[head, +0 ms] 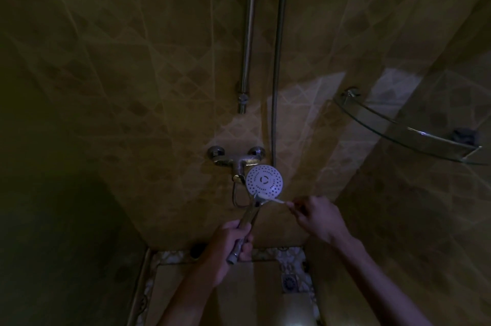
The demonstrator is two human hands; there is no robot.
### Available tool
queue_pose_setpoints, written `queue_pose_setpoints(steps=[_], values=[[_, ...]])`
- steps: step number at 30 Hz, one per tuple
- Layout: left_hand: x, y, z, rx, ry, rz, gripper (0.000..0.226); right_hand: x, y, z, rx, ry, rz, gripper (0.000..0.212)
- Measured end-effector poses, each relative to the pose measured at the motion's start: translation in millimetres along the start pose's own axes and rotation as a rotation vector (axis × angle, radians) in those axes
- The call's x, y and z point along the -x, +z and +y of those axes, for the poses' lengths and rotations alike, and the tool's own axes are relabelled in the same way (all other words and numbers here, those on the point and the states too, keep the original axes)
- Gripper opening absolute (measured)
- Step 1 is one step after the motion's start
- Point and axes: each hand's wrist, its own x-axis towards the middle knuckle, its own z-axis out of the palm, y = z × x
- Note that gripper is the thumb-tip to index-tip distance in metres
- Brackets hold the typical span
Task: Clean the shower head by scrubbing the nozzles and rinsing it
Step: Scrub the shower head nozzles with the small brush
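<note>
One shower head [264, 181] (just below the wall tap [236, 158]) is gripped at its handle by the left hand [233, 242]; one toothbrush [271, 199], pinched by the right hand [317, 218], is laid on its lower rim

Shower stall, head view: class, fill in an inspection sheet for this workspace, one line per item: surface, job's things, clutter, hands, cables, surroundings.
Surface: tiled wall, dim light; tiled floor with a drain.
Job's things: shower head, nozzle face toward the camera; toothbrush, bristle end at the face's lower edge.
Clutter: nothing seen.
Hands: left hand grips the shower head's handle; right hand pinches the toothbrush.
Cables: hose hangs down the wall beside the rail.
Surroundings: mixer tap on the wall; glass corner shelf to the right.
</note>
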Motion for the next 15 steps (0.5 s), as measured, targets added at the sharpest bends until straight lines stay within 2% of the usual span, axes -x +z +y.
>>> queue_pose_setpoints(steps=[2, 6, 8, 11, 13, 15], values=[[0.4, -0.5, 0.0, -0.014, 0.005, -0.016, 0.012, -7.5, -2.0, 5.1, 0.019, 0.010, 0.052, 0.042], [0.8, -2.2, -2.1, -0.057, 0.015, -0.052, 0.010, -23.0, -18.7, 15.0, -0.017, 0.145, 0.226, 0.042], [0.5, -2.8, -2.0, -0.076, 0.017, -0.053, 0.009, -18.2, -18.3, 9.4, -0.060, 0.099, 0.177, 0.042], [-1.0, -5.0, -2.6, -0.082, 0.013, -0.028, 0.009, 0.0, -3.2, -3.8, 0.014, -0.024, -0.003, 0.033], [0.3, -5.6, -3.7, -0.082, 0.015, -0.027, 0.008, 0.6, -0.7, -2.8, 0.092, -0.046, 0.031, 0.033], [1.6, -5.1, -4.6, -0.080, 0.016, -0.027, 0.008, -11.8, -10.3, 2.6, 0.101, 0.023, 0.131, 0.033]])
